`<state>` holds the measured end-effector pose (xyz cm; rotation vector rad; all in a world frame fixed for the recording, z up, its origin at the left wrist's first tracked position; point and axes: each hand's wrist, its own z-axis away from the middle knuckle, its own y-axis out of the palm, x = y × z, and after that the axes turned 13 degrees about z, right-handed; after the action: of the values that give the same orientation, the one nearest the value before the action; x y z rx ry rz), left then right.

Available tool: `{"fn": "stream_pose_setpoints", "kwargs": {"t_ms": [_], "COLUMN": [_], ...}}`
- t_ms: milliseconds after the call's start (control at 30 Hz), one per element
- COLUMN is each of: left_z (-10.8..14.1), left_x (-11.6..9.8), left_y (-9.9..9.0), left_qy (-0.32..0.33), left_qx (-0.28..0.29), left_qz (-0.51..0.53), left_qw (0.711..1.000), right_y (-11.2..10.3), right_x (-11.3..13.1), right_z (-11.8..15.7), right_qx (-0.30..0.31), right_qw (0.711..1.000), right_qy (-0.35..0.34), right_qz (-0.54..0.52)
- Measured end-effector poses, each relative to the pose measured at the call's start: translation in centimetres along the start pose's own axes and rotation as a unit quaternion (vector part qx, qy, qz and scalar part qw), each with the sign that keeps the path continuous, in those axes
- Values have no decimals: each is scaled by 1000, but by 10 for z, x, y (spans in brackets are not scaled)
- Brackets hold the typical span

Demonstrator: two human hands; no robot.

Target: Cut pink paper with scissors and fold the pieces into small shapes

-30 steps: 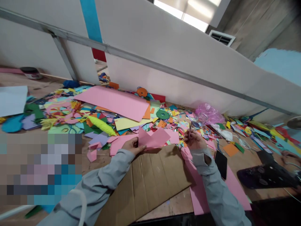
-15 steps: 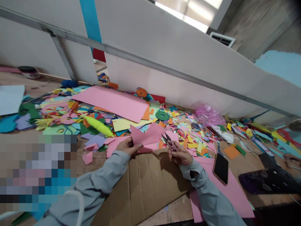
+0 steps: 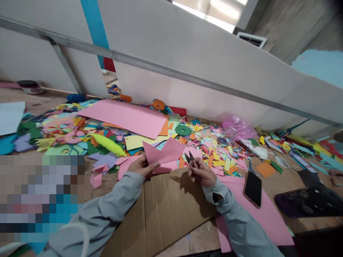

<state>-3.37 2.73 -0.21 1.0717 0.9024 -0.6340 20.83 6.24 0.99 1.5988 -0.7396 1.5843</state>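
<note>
My left hand [image 3: 142, 167] pinches the lower left of a pink paper sheet [image 3: 164, 153], whose top edge has a V-shaped notch. The thumb lies on top and the fingers are partly hidden behind. To its right, my right hand [image 3: 203, 172] grips small scissors [image 3: 190, 159] by the handles, with the dark blades slightly apart and pointing up and left. Those blades are close to the sheet's right side; I cannot tell whether they touch it. Below both hands lies a brown cardboard piece [image 3: 168, 207].
Colourful paper scraps [image 3: 218, 160] litter the table, with a large pink sheet [image 3: 125, 116] and yellow yarn [image 3: 108, 144] among them. A phone [image 3: 252, 189] rests on another pink sheet [image 3: 225, 232] at right. Another person's hand [image 3: 336, 176] shows at the right edge.
The view has shifted slightly. The scissor blades have turned a little more upright and appear less spread. My left hand keeps its hold on the pink sheet.
</note>
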Motion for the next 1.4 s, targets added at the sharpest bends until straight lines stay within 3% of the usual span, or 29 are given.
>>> {"fn": "stream_pose_setpoints", "kwargs": {"t_ms": [133,333,467,733,867,1400], "left_z": [1,0,1,8,9,12], "left_x": [-1,1,2,4,6,5], "left_y": [1,0,0,4,5,5], "left_qy": [1,26,12,8,17,-4], "left_qx": [2,8,25,57,66,63], "left_qz": [7,5,-13,-12,-21,-60], "left_qw": [1000,1000,1000,998,997,996], "right_y": [1,3,6,7,8,8], "right_x": [-5,3,5,-3,-4,-15], "right_z": [0,5,7,5,4,3], "right_qx": [1,-23,-26,-1,6,1], "right_qw": [999,981,971,980,986,987], "right_qy": [-2,13,10,23,-8,-15], "right_qz": [33,194,237,196,164,161]}}
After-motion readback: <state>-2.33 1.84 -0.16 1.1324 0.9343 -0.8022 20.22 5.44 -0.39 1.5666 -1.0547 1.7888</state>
